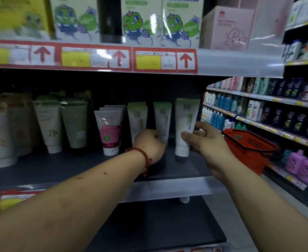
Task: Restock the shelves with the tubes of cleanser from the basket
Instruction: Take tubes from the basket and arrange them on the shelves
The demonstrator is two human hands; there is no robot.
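Right now both your hands are up at the middle shelf point(73, 168), each w/ a tube of cleanser. Your left hand point(150, 144) is curled round the lower part of the middle tube point(163, 120), back of the hand toward the camera, fingers hidden behind it. Your right hand point(206, 140) pinches the right tube point(186, 124): thumb across the front, fingers round the right edge. That tube is upright, cap down, low over the shelf board; can't tell if the cap touches.

A third white-green tube point(137, 117) stands just left of your left hand, more of the same behind it. Next along to the left is a pink-band tube point(109, 130), then taller pale tubes point(48, 124), blurred.

The red basket point(249, 142) sits just behind your right hand, at the shelf's right end; its inside isn't visible, and how it's carried isn't clear.

A red cord bracelet point(145, 159) is on your left wrist. On the upper shelf are frog-print boxes point(142, 20) and a pink box point(227, 28), w/ red-arrow price tags point(165, 60) on the edge below them. The side aisle's bottles point(276, 113) fill the far right.
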